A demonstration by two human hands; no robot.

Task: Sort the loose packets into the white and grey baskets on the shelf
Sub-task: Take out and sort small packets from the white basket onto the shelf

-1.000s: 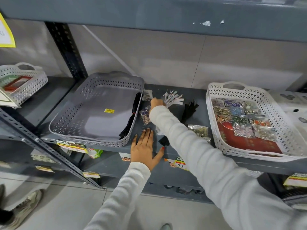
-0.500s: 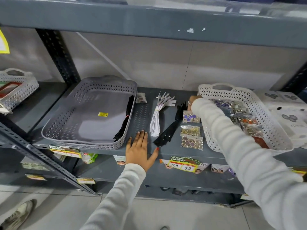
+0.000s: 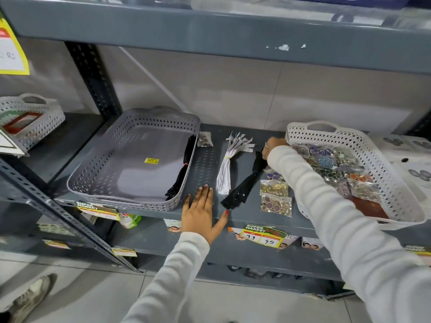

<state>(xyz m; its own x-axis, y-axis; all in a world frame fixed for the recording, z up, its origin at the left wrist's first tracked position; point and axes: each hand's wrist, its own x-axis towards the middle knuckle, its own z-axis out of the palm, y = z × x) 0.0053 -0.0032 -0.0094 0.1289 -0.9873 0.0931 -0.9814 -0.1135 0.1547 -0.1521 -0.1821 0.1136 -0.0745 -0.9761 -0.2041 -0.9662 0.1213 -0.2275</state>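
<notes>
The left hand (image 3: 200, 215) lies flat and open, fingers spread, on the grey perforated metal shelf (image 3: 205, 159), holding nothing. The right hand (image 3: 272, 148) reaches beside the white lattice plastic basket (image 3: 401, 197) (whether it grips anything cannot be told). Clear button packets (image 3: 276, 203) lie loose between the baskets. The grey lattice plastic basket (image 3: 98, 173) bears a yellow sticker. A shelf tag (image 3: 262, 234) reads "SUPER MARKET", "45".
</notes>
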